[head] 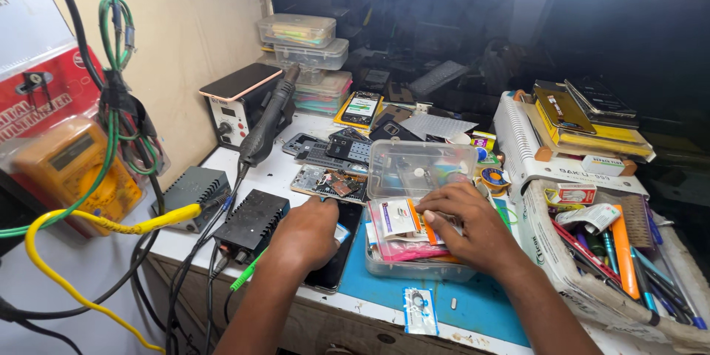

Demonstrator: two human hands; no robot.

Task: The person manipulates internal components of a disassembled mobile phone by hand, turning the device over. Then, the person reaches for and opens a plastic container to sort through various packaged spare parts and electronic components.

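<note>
Steadying a dark phone (334, 248) flat on the blue tabletop mat (481, 299), the left hand (307, 233) is pressed palm-down, while small packets (403, 225) in a clear plastic box (414, 266) are sifted by the right hand's (470, 225) spread fingers.

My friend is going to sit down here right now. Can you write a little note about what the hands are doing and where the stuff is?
Left hand: lies palm down on the dark phone, which is flat at the front of the blue mat.
Right hand: fingers in the open clear box, on the small packets. Whether it grips one cannot be told.
The box lid stands open behind.
An opened phone with bare boards lies behind the left hand.
One small packet lies on the mat near the front edge.
Done: box opened. Left: phone under the hand looks closed.
</note>
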